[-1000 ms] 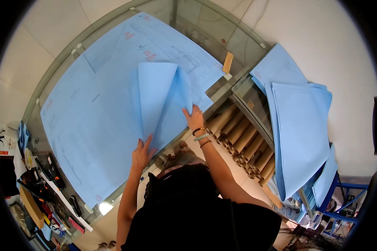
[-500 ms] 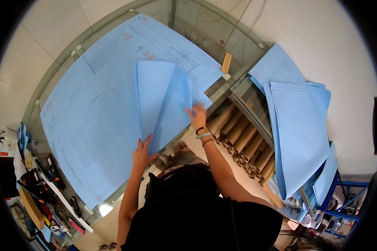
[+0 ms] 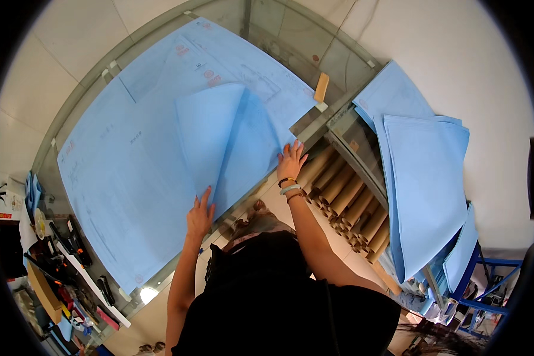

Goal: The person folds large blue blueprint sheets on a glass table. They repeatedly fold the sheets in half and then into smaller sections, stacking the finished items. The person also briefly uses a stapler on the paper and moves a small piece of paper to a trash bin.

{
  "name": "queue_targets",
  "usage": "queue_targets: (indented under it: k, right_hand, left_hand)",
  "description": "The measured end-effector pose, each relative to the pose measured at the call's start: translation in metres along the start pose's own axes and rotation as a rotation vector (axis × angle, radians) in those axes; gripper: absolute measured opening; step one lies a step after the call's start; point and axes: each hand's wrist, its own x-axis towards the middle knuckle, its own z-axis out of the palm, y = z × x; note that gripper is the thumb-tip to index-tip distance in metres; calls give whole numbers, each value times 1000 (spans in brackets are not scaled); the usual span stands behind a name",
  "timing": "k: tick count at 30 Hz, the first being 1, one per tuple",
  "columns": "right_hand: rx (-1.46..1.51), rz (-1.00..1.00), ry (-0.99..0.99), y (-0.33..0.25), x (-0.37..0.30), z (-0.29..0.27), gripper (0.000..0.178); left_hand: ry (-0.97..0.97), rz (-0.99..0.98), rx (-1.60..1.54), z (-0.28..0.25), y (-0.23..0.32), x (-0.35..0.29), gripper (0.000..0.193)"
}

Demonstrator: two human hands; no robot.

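Sheets [image 3: 118,178] on tbl [image 3: 288,50], tubes [image 3: 345,197] R

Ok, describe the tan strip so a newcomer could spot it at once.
Find the glass table spread with blue sheets. Beside the sheets' right corner lies the strip. It's a single short tan piece, unlike the stacked brown tubes below.

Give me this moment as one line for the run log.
left hand: touching folded blue sheet | right hand: at its right edge, fingers spread | beside: brown cardboard tubes, blue paper stack
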Motion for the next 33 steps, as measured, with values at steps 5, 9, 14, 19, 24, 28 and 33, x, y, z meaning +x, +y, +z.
queue_targets:
  k: [5,9,14,19,24,28,33]
  right_hand:
    - [578,247,-497,-50,19,-59,28]
    - [970,161,-472,-89,18,-98,42]
    - [1449,82,-452,-83,24,-81,70]
    - [74,200,-175,-23,9,-10,68]
    - [-53,14,-72,-17,-4,4,64]
    - [360,-49,-287,-55,-1,-16,53]
    - [1291,-28,-596,-81,-6,-54,54]
  left_hand:
    - [109,81,36,2,-1,-1,63]
    - [0,33,-26,-9,4,-1,79]
    - [16,42,-42,-13,8,-4,80]
    - [74,38,6,1,0,-1,61]
    - [55,5,8,3,2,1,55]
    - [80,41,-9,3,-4,2,55]
    - [-24,20,20,-5,0,-1,60]
